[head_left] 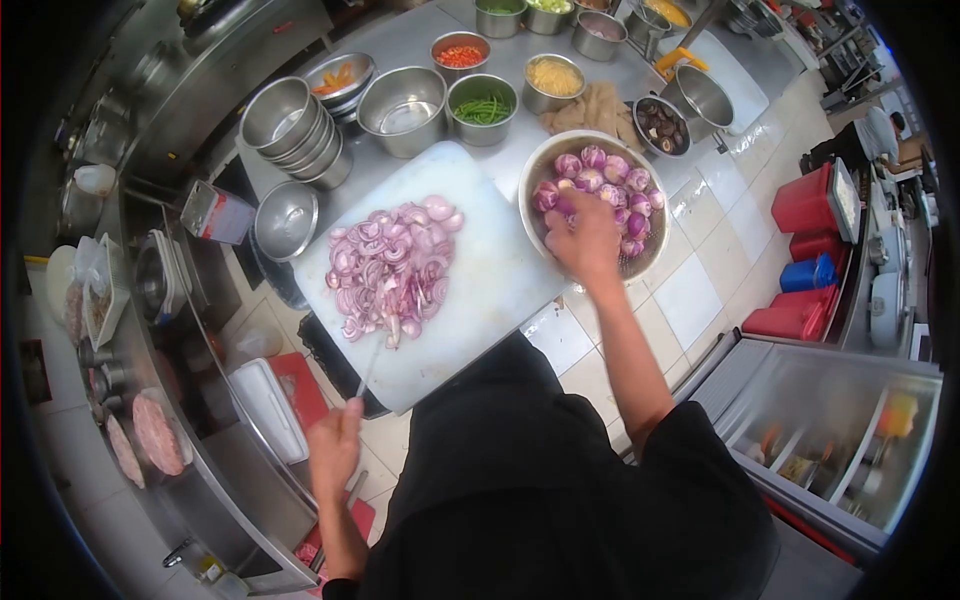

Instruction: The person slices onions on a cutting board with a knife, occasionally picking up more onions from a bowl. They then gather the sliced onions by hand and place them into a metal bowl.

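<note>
My left hand (pixel 335 445) is closed round the handle of a knife (pixel 370 372), its blade pointing up at the near edge of a white cutting board (pixel 480 290). A spread pile of sliced red onions (pixel 390 265) lies on the board's left half. To the right, my right hand (pixel 588 235) reaches into a steel bowl (pixel 530 185) of whole peeled red onions (pixel 612 195). Its fingers are curled down at an onion on the bowl's left side, with the fingertips partly hidden.
Behind the board stand stacked steel bowls (pixel 290 125), an unfilled steel bowl (pixel 403 110), and bowls of green beans (pixel 482 110), chopped red pepper (pixel 460 52) and yellow strips (pixel 553 80). A brown cloth (pixel 600 112) lies near the onion bowl. An open drawer fridge (pixel 820 440) is at right.
</note>
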Demonstrator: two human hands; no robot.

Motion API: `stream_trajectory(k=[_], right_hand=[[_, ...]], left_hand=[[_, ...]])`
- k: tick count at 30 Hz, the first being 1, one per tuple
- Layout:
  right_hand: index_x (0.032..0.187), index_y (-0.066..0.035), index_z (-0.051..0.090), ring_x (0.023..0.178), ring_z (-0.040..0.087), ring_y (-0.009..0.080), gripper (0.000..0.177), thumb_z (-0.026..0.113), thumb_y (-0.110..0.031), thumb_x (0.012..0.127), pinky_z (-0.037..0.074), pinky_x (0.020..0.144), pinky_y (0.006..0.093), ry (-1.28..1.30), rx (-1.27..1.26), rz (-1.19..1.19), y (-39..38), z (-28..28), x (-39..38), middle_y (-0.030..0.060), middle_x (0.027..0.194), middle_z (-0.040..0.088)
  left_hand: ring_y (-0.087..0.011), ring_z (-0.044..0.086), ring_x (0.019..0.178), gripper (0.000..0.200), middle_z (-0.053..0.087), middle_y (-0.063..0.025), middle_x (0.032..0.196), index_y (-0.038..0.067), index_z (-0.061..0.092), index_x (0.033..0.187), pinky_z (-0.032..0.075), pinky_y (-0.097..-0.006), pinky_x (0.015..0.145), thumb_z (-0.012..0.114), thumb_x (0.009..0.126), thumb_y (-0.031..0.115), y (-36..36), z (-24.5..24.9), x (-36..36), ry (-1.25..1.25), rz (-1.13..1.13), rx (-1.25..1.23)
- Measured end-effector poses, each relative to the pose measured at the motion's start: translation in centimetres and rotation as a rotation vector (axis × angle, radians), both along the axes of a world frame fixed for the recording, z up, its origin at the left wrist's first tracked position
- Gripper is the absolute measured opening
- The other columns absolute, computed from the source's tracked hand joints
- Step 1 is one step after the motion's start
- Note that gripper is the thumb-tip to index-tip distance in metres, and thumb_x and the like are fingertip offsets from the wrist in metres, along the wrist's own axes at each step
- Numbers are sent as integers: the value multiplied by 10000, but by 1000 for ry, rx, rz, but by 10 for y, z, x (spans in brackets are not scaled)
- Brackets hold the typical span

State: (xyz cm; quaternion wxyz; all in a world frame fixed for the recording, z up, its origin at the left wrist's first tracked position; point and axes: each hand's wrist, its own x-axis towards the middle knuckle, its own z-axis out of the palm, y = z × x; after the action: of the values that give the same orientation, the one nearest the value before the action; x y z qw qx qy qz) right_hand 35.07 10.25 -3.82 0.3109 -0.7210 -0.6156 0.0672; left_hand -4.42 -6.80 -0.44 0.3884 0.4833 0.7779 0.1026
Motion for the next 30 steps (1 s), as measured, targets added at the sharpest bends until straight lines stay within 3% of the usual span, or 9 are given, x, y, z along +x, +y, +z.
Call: stream_trajectory(k=[4,7,11,14,18,22,24,26,30], right_hand=[[1122,-70,711,1111,626,331,501,798,-347,714,501,961,434,-211,-568,-130,11,26,33,190,1126,696],[1106,-77,723,1108,645,323,561,832,-398,659,510,964,425,-240,-784,-94,33,21,45,190,1140,697],[1078,-52,728,1021,684,327,602,871,-389,599,522,895,413,-180,-683,-20,37,11,66,179,1077,717],[1047,-62,716,1078,657,336,591,868,-396,584,516,931,418,-128,-829,42,42,9,75,197,1114,698],[1049,-29,691,966,684,357,574,868,-312,582,532,872,417,-97,-522,27,23,8,69,192,1012,717],[1104,-34,666,821,710,313,529,831,-212,634,553,760,376,81,-150,38,6,26,48,175,927,722],[1089,-54,657,783,705,259,497,831,-201,647,543,735,363,426,-91,208,-6,19,23,166,889,715],[1072,-73,642,742,683,223,475,833,-208,658,533,704,343,372,-249,315,-23,16,-13,141,867,702],[1091,-92,630,915,643,270,442,807,-191,698,511,800,381,376,-301,485,-36,-49,-52,147,1023,671]], left_hand=[[-309,583,604,617,594,-216,634,-68,634,754,460,-422,633,510,997,486,14,-53,37,-155,-80,-87],[-250,570,527,671,586,-157,587,-56,625,711,462,-390,571,476,1000,530,34,-61,66,-266,-133,-240],[-180,528,440,728,545,-86,543,-38,604,674,430,-344,470,426,999,588,47,-77,75,-367,-81,-301],[-165,517,431,736,531,-72,535,-36,606,677,419,-333,451,417,998,600,51,-88,76,-373,-45,-230],[-158,526,440,725,530,-75,534,-35,629,702,409,-332,445,423,997,595,56,-90,69,-357,71,-197],[-315,635,627,752,630,-184,644,-62,661,770,492,-423,645,399,994,607,48,-99,69,-232,12,-115],[-345,650,689,761,649,-208,690,-71,664,789,493,-441,703,388,995,607,46,-93,68,-223,13,-128],[-375,665,751,770,669,-232,735,-79,668,807,493,-458,760,376,997,607,43,-85,70,-224,6,-144],[-430,663,841,761,668,-287,810,-86,673,842,487,-474,799,372,1001,595,32,-82,73,-179,-41,-141]])
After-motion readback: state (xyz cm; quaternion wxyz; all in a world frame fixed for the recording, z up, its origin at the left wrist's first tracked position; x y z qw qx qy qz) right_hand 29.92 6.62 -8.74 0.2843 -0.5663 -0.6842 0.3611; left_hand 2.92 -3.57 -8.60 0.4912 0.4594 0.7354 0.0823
